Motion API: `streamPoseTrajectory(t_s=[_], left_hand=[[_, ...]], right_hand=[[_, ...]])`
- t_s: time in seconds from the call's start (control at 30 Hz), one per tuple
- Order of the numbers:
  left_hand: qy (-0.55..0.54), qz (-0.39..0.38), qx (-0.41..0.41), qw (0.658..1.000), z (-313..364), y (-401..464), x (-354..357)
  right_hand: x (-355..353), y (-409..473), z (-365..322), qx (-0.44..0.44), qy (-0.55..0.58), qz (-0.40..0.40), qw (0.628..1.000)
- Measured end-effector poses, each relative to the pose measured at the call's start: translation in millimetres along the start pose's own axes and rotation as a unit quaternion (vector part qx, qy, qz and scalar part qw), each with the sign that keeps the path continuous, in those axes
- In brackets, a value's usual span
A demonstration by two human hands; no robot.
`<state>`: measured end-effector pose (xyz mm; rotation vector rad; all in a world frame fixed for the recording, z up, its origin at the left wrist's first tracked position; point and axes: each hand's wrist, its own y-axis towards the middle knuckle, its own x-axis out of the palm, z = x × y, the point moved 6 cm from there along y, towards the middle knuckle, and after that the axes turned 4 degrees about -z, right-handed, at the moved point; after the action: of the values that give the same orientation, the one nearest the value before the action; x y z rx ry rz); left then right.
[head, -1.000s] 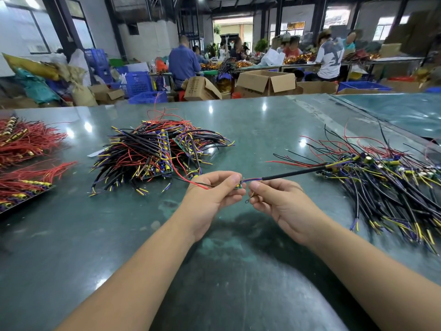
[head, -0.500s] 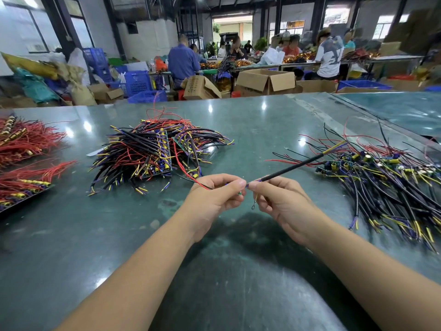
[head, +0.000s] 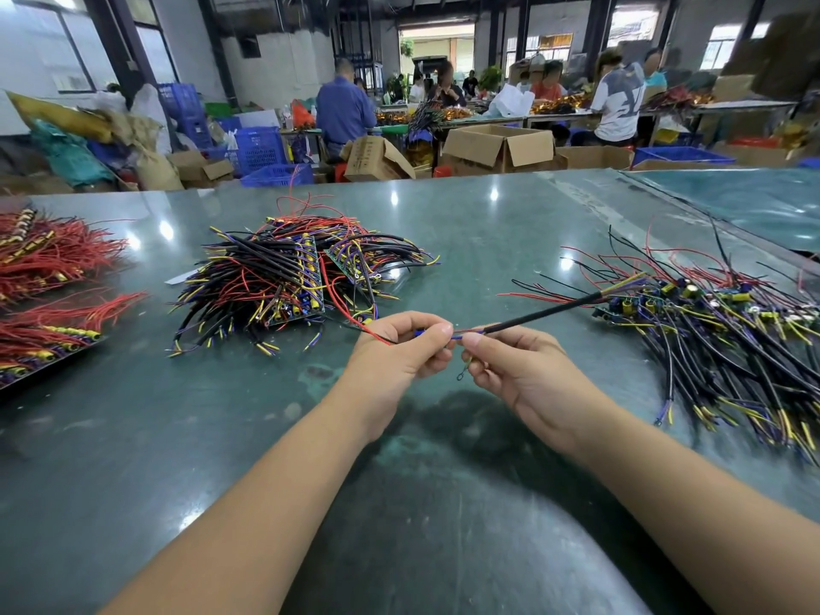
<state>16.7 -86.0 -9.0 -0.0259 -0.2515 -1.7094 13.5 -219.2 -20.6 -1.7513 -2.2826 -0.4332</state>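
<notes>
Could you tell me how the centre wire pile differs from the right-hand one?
The centre pile is compact, boards lined in rows; the right-hand pile sprawls, boards scattered. The centre pile shows more red; the right-hand pile mostly black. Both hold black, red and yellow wires.

The counter [head: 488, 224] is a smooth, glossy green slab that the lights bounce right off, though it's scuffed dull in patches. The cable [head: 546, 312] has a matt black plastic-looking sleeve. The wires [head: 288, 277] look like shiny plastic insulation. The boxes [head: 497, 148] are plain matt cardboard, and the crates [head: 259, 146] are blue plastic.
</notes>
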Motion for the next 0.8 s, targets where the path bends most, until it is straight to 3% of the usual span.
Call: streamPoseTrajectory(t_s=[0.4,0.6,0.8], left_hand=[[0.01,0.007,0.001,1.0,3,-2,-2],[0.014,-0.043,-0.021,0.999,0,-3,6],[-0.06,-0.076,-0.059,0.994,-3,-5,8]], right_hand=[[2,-1,2,0.017,0.041,-0.006,0.999],[-4,0,-1,0.037,0.129,0.022,0.991],[-2,-1,-2,0.027,0.147,0.025,0.988]])
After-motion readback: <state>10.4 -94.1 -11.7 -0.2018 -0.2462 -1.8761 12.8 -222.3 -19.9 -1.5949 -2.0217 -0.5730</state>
